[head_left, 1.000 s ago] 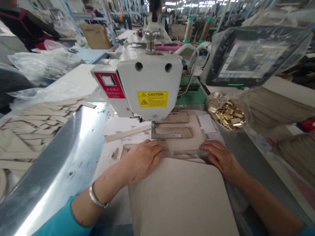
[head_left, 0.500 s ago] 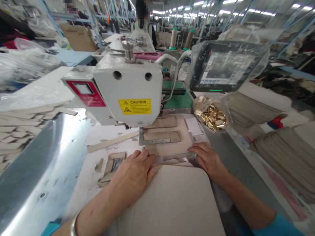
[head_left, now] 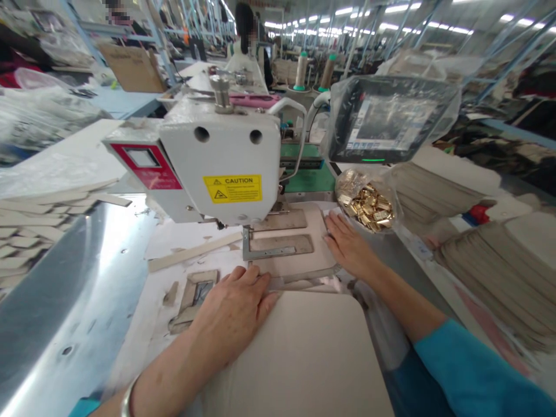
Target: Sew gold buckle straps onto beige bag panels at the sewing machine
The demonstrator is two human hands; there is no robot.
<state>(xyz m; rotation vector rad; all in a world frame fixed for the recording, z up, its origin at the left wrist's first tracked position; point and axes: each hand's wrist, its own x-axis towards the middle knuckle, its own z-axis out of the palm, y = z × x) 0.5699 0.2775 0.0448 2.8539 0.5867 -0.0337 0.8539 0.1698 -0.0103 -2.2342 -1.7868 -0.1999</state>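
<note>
A beige fabric panel (head_left: 319,249) with rounded corners lies under the metal clamp frame (head_left: 271,252) of a white sewing machine (head_left: 221,150). My left hand (head_left: 237,301) rests with its fingertips at the panel's near left edge, fingers stretched and lying flat; its palm side is hidden. At the panel's right edge my right hand (head_left: 350,246) lies flat, fingers extended, with the fingertips touching the edge. Nearer to me, a second beige panel (head_left: 304,353) lies partly beneath my left hand and wrist.
Right of the machine sits a plastic bag of gold metal pieces (head_left: 371,208), below a plastic-wrapped control screen (head_left: 391,121). Stacked beige panels (head_left: 490,272) stand at the far right. Loose strips (head_left: 39,226) lie left, and a small square frame (head_left: 197,298) is beside my left hand.
My right hand has moved away from me, from the panel's near right corner up along its right edge, and its fingers have straightened. My left hand stays at the near edge. The view shifted slightly.
</note>
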